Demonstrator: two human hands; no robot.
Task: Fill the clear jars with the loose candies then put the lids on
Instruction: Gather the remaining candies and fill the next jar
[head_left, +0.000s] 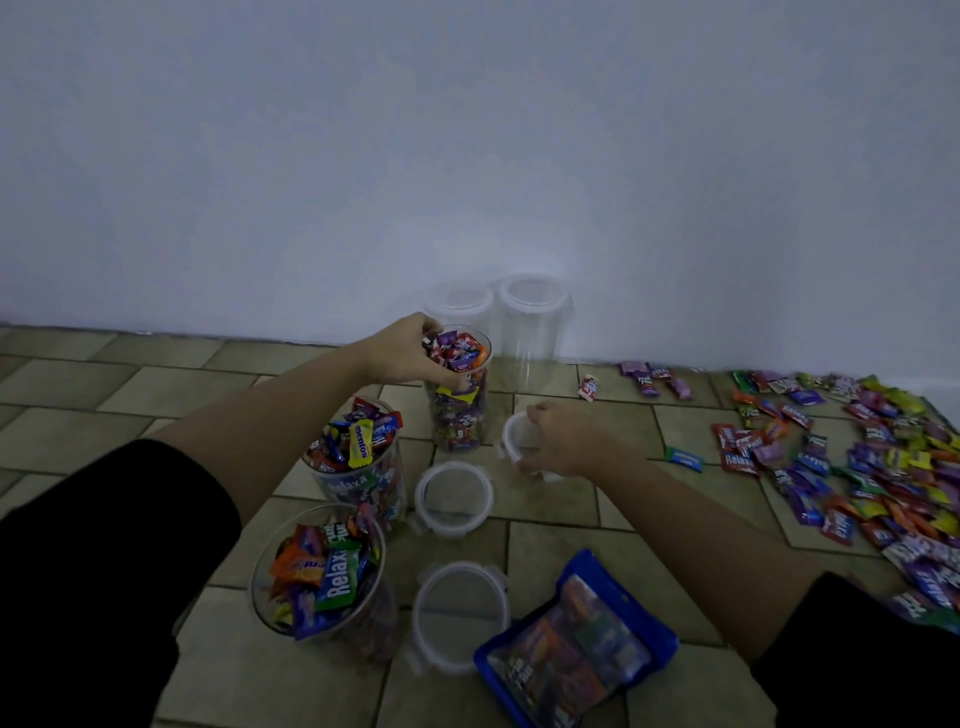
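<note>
Three clear jars full of wrapped candies stand on the tiled floor: the far one (460, 410), a middle one (363, 467) and a near one (322, 582). My left hand (410, 353) curls round the rim of the far jar, fingers among its top candies. My right hand (558, 441) grips a clear lid (517, 434) lying just right of that jar. Two more lids lie flat, the middle lid (453, 499) and the near lid (460, 613). Two empty jars, the left one (460, 306) and the right one (532, 322), stand by the wall.
Several loose candies (883, 467) are spread over the floor at the right. A single white candy (589, 387) and a blue one (684, 458) lie apart. A blue candy pouch (576, 649) lies near me. The white wall (467, 156) runs behind the jars.
</note>
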